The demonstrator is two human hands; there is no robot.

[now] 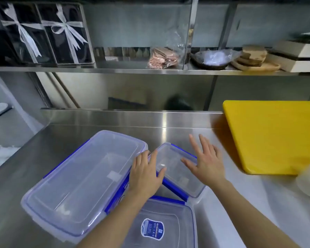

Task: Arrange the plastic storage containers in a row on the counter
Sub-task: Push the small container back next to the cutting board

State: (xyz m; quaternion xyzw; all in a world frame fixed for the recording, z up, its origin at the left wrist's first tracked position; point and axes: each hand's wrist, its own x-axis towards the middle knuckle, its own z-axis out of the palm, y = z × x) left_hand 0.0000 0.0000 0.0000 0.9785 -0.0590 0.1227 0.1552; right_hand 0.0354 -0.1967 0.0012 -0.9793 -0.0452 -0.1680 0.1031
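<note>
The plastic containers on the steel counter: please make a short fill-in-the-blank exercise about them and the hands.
1. The number of lidded containers on the counter is ____.
2. The cutting board is ____ in colour.
3. The left hand rests on the small container, while the right hand has its fingers ____.
4. The lid clips are ____ in colour.

Missing words: three; yellow; spread; blue

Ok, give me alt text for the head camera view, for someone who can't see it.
Two bare hands rest on a small clear container, between a large one and a labelled one on a steel counter; a yellow cutting board lies right.
</note>
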